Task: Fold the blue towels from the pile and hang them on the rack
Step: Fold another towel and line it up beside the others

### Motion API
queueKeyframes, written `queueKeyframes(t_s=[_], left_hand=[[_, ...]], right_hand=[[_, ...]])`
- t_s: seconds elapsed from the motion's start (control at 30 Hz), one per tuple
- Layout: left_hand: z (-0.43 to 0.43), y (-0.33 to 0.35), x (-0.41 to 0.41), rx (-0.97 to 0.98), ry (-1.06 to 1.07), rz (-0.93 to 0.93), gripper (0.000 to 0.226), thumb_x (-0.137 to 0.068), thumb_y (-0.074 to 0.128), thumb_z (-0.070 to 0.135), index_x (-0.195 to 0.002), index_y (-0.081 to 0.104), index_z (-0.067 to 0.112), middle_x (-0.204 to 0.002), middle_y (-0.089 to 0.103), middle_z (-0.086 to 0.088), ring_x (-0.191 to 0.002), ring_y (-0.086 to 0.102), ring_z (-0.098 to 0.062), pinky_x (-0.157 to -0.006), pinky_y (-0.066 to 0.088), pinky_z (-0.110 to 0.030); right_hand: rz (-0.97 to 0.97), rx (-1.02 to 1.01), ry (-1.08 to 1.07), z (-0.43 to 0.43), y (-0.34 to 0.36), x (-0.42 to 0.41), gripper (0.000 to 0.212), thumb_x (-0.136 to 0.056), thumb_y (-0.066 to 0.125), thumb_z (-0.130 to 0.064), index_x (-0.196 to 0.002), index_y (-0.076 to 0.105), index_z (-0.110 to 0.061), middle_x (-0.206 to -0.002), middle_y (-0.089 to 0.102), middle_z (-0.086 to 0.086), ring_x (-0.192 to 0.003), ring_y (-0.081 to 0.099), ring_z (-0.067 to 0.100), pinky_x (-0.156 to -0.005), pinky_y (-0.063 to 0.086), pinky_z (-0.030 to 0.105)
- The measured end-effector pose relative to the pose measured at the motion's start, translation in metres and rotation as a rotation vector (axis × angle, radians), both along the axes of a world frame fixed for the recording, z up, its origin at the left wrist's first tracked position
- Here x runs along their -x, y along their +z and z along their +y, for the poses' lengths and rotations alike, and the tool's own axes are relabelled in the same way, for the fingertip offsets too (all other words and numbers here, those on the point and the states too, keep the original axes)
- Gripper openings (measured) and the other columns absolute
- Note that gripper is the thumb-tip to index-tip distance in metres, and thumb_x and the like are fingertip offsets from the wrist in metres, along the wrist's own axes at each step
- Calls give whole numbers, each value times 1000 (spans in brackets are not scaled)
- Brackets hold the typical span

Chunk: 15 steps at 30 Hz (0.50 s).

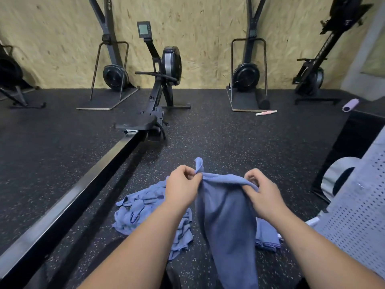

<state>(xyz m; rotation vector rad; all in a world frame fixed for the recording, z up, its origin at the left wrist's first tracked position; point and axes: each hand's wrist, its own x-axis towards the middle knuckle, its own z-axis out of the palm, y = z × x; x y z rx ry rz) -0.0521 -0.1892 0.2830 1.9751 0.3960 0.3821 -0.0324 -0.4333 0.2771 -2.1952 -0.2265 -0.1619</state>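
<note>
Well, both hands are raised in front of the person, holding one blue towel (pixel 227 215) by its top edge. The left hand (pixel 183 184) pinches a corner between thumb and curled fingers; the right hand (pixel 262 190) has its fingers curled round the bunched edge. The towel hangs down above the speckled floor (pixel 229 138), just beside the pile (pixel 143 207) of crumpled towels. A perforated grey panel (pixel 354 205) at right may be the rack, hard to tell
</note>
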Motion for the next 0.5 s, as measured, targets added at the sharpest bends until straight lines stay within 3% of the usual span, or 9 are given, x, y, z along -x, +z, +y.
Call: queueKeyframes(t_s=[0.07,0.13,0.2,0.33,0.5], left_hand=[[-9,-11,-8,-146,-40,99,24,-89,75,31,-107,62,24,-106,68,4,-96,63,-18,-85,51,-35],[-21,-18,-15,-309,-125,79,42,-90,74,39,-126,59,25,-122,60,2,-112,57,-20,-102,47,-40],[-37,-20,-20,-311,-338,22,46,-93,73,44,-134,60,27,-126,64,8,-118,58,-13,-108,46,-38],[-68,-27,-29,-291,-689,139,43,-92,60,60,-121,72,31,-109,75,15,-103,69,-7,-97,56,-40],[-82,-38,-43,-228,-710,135,25,-91,68,50,-102,76,30,-84,75,9,-73,63,-8,-79,58,-38]], right_hand=[[15,7,5,-8,-4,-1,16,-92,69,-18,-91,60,-31,-81,69,-12,-78,63,14,-76,51,38],[42,16,43,-12,-7,0,20,-88,70,-12,-90,62,-31,-84,71,-12,-82,65,14,-78,51,37],[59,40,85,-12,-8,1,24,-83,71,-9,-89,65,-32,-86,71,-14,-83,65,10,-78,52,32],[44,21,112,-16,-14,1,29,-77,76,-6,-84,69,-33,-85,72,-15,-82,65,6,-76,51,26],[64,9,104,-40,-19,-9,28,-75,85,-14,-90,71,-34,-87,73,-12,-78,64,10,-71,51,28]])
